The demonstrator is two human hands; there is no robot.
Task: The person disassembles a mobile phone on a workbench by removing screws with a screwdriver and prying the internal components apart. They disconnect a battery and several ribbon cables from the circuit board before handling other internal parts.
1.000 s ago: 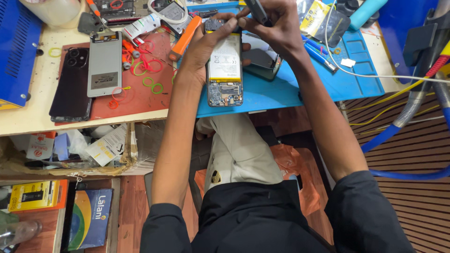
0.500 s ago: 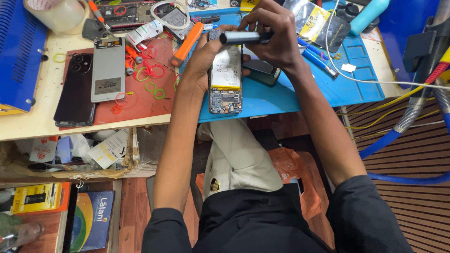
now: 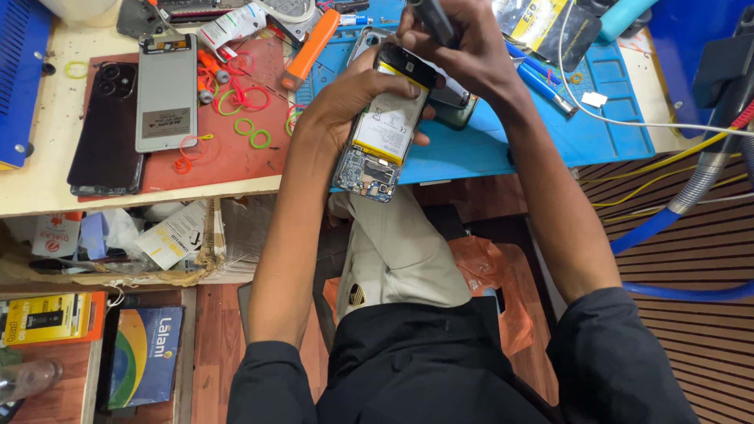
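Note:
My left hand (image 3: 339, 102) grips an opened phone (image 3: 382, 124) with its back cover off, so the white battery and the circuit board show. The phone is tilted and held over the front edge of the blue work mat (image 3: 597, 118). My right hand (image 3: 463, 47) is above the phone's top end and holds a dark screwdriver (image 3: 430, 20) whose tip points down at the phone. A small black cover piece sits at the phone's top under that hand.
On the red mat (image 3: 228, 153) lie a black phone (image 3: 106, 129), a grey phone back (image 3: 166, 90), coloured rubber bands and an orange tool (image 3: 310, 49). Cables and a hose (image 3: 691, 188) hang at the right. Boxes and papers fill the shelf below the bench.
Both hands with the phone have shifted toward the front edge of the blue mat. The phone is now tilted instead of straight. The screwdriver has turned from lying sideways to pointing down.

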